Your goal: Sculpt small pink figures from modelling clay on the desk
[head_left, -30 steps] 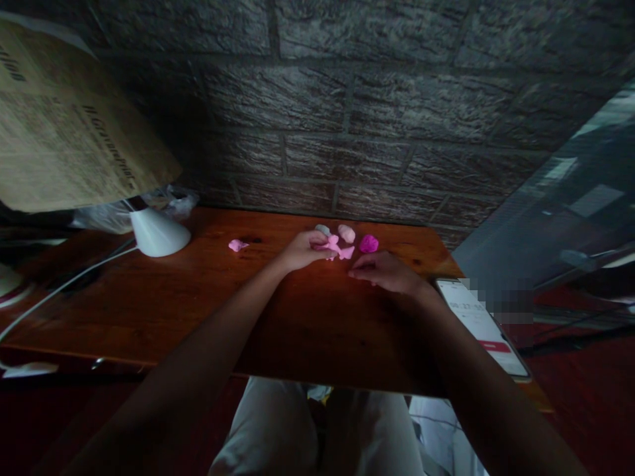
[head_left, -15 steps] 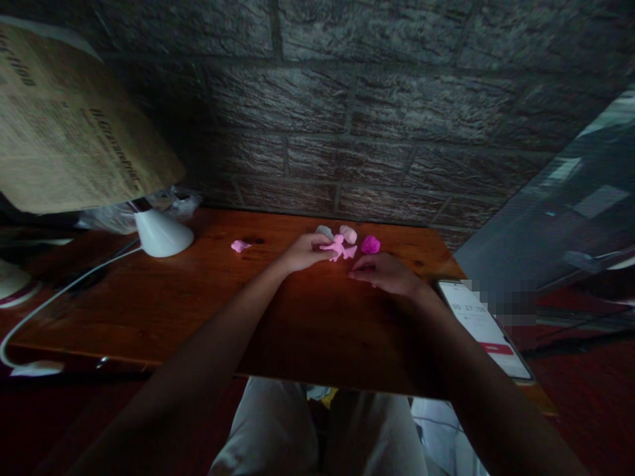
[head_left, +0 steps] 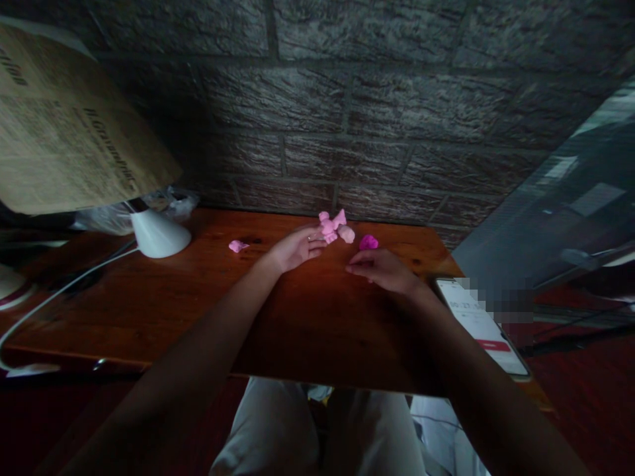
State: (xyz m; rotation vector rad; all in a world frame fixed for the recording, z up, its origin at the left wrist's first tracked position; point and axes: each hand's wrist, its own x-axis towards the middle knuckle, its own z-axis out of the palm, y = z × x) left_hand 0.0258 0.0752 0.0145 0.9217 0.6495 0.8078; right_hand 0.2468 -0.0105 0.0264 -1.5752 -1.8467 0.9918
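Observation:
My left hand [head_left: 296, 248] has turned its palm partly up and holds a small pink clay figure [head_left: 328, 227] at its fingertips. The figure has a rounded head, stubby limbs and a flared part sticking up at the right. Just beside it sits a pale pink lump of clay [head_left: 346, 234]. A bright magenta lump [head_left: 368, 242] lies on the table behind my right hand [head_left: 385, 270]. That hand is closed in a pinch low over the wood; whatever its fingertips hold, if anything, is too small to make out.
On the wooden table [head_left: 198, 297], another pink clay piece [head_left: 238, 246] lies to the left. A lamp with a white base [head_left: 159, 235] and printed paper shade [head_left: 74, 125] stands farther left. A lit phone [head_left: 483, 330] rests at the right edge, and a brick wall [head_left: 307, 106] rises behind.
My left hand has rolled palm-up and tilted the pink figure, which now sits slightly higher and farther left, covering the grey-white lump behind. My right hand stays pinched, nearly in place.

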